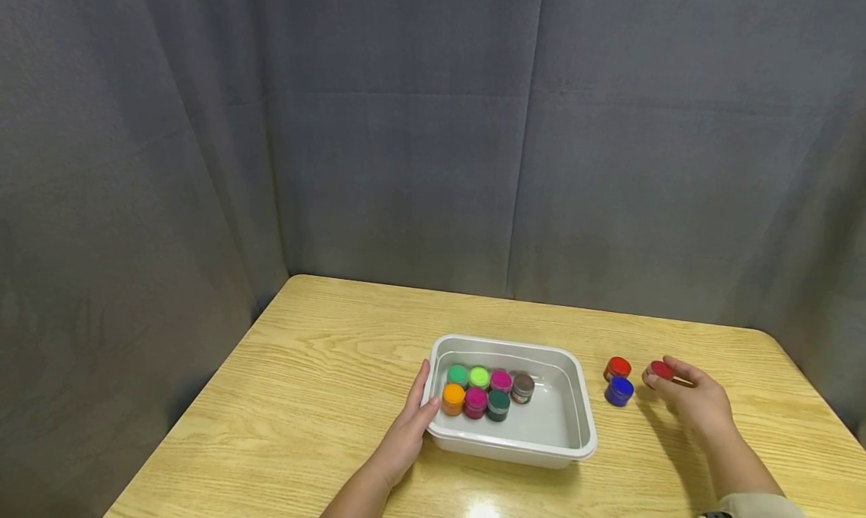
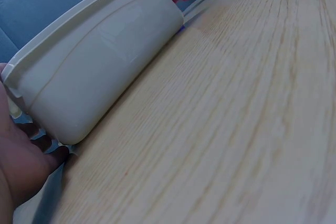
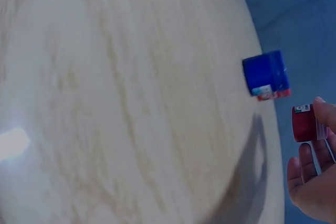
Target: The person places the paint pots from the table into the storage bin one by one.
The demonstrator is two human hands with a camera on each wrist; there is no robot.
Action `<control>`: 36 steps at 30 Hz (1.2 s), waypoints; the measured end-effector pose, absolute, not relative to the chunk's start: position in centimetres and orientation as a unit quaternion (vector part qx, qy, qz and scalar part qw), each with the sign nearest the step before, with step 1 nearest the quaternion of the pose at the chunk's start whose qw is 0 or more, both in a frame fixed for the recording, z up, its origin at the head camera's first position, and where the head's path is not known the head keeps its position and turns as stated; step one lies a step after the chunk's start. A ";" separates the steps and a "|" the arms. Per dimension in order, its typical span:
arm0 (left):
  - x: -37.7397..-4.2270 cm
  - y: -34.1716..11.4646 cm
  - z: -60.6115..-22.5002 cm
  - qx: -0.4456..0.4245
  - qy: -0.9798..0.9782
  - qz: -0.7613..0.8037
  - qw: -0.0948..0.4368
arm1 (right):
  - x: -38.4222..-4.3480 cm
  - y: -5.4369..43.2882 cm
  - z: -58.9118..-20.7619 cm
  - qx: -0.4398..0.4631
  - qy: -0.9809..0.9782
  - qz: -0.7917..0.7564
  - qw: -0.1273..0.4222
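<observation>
My left hand grips the left end of a white plastic tub, its thumb over the rim and its fingers along the outside wall. At the right, my right hand pinches a small dark red paint jar between thumb and fingers. Just left of that hand, a blue paint jar stands on the table in front of a bright red paint jar. Inside the tub, several paint jars sit in two rows at the left, among them an orange jar and a brown jar.
The wooden table reaches back to a grey curtain, which also hangs along the left and right sides. The bare tub floor shows to the right of the jars.
</observation>
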State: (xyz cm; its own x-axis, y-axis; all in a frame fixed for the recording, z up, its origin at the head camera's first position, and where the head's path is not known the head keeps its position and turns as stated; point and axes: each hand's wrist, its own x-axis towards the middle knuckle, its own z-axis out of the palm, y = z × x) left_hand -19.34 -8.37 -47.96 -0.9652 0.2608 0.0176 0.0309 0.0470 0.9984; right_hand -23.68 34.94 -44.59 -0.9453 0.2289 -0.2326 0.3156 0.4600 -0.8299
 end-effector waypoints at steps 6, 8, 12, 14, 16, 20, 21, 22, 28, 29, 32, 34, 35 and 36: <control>-19.2 -8.4 -47.8 0.098 0.718 0.684 0.085 | -23.6 33.8 -43.1 0.135 0.850 -0.507 0.037; -19.2 -8.4 -47.8 0.099 0.718 0.684 0.084 | -23.5 33.3 -42.6 0.126 0.846 -0.517 0.037; -19.2 -8.3 -47.8 0.099 0.720 0.682 0.083 | -23.4 32.1 -41.7 0.099 0.844 -0.526 0.031; -19.2 -8.3 -47.8 0.099 0.720 0.682 0.083 | -23.3 31.5 -41.3 0.083 0.845 -0.528 0.026; -19.2 -8.3 -47.8 0.099 0.721 0.681 0.083 | -23.3 30.7 -40.9 0.068 0.849 -0.524 0.022; -19.2 -8.3 -47.8 0.101 0.724 0.677 0.081 | -23.0 29.2 -40.1 0.030 0.853 -0.520 0.018; -19.2 -8.3 -47.7 0.102 0.724 0.677 0.081 | -23.0 28.7 -39.9 0.022 0.853 -0.522 0.017; -19.2 -8.3 -47.7 0.103 0.725 0.677 0.080 | -22.9 28.3 -39.8 0.012 0.850 -0.527 0.016; -19.1 -8.3 -47.6 0.104 0.724 0.677 0.081 | -22.6 26.3 -39.4 -0.014 0.851 -0.525 0.016; -19.0 -8.2 -47.6 0.104 0.724 0.677 0.081 | -22.6 25.9 -39.3 -0.015 0.854 -0.519 0.019; -19.1 -8.3 -47.7 0.103 0.723 0.678 0.081 | -22.5 24.8 -39.4 -0.025 0.856 -0.516 0.027; -19.1 -8.3 -47.7 0.101 0.722 0.679 0.081 | -22.3 24.1 -39.4 -0.030 0.855 -0.516 0.034; -19.2 -8.3 -47.8 0.099 0.722 0.680 0.081 | -22.3 23.8 -39.4 -0.032 0.854 -0.517 0.037; -19.2 -8.3 -47.8 0.098 0.722 0.680 0.081 | -22.3 23.4 -39.4 -0.036 0.853 -0.519 0.040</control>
State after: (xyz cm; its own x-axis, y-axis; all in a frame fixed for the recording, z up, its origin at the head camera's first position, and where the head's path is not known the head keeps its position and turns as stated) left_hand -19.19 -8.29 -47.82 -0.9675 0.2522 0.0171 0.0323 0.0564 0.9979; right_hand -22.27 23.43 -39.42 -0.9942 -0.1028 -0.0313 -0.0195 0.4591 -0.8882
